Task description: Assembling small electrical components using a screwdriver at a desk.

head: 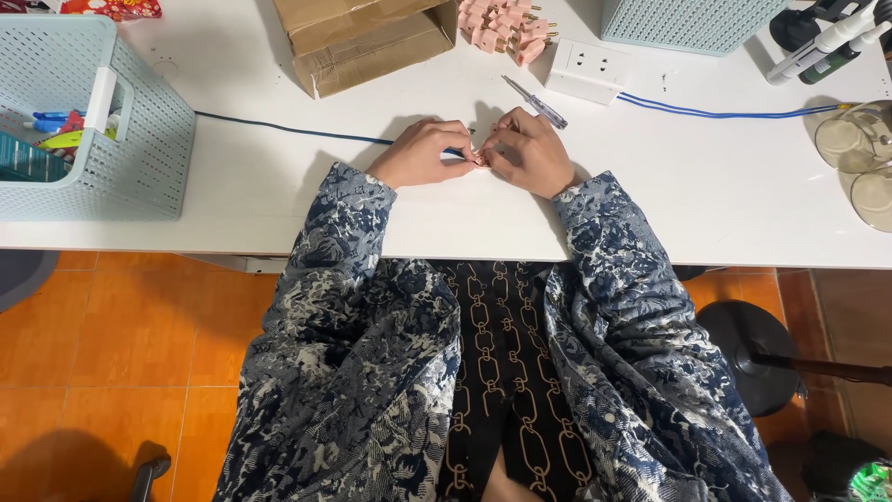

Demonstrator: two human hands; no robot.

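My left hand (423, 153) and my right hand (531, 153) meet at the middle of the white table (706, 204), fingertips pinched together on a small pink plug part (480, 158). A dark blue cable (288, 128) runs from the left across the table into my left hand. Most of the pink part is hidden by my fingers. A screwdriver with a clear handle (536, 102) lies just beyond my right hand. Both arms wear blue and white patterned sleeves.
A pile of pink plugs (506, 23) lies at the back beside a brown cardboard box (362, 42). A white socket block (587, 67) with a blue cable (734, 113), pale blue perforated baskets (111, 121) (688, 20), glass jars (859, 153) and bottles (827, 46) stand around.
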